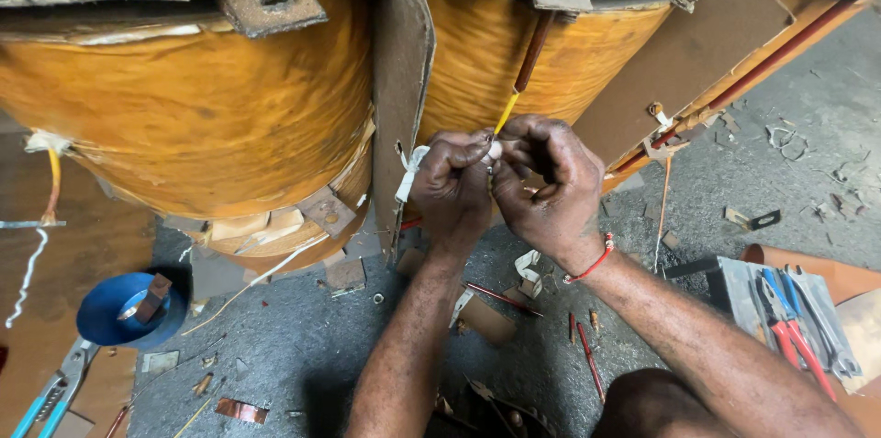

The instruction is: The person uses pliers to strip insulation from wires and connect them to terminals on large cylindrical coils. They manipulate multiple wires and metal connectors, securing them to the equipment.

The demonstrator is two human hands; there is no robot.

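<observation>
The left hand [451, 183] and right hand [543, 183] were pressed together at the centre, fingers pinched shut on a white cloth tape [409, 172] at the yellow-sleeved tip of a lead wire [536, 45] that ran up toward twelve o'clock; the tape's tail hung at nine o'clock of the left hand; it looked light, limp, easily frayed, best gripped close to the wire; the wire seemed stiff; orange-wrapped coils [184, 108] stood behind; pliers [797, 326] lay at four o'clock.
</observation>
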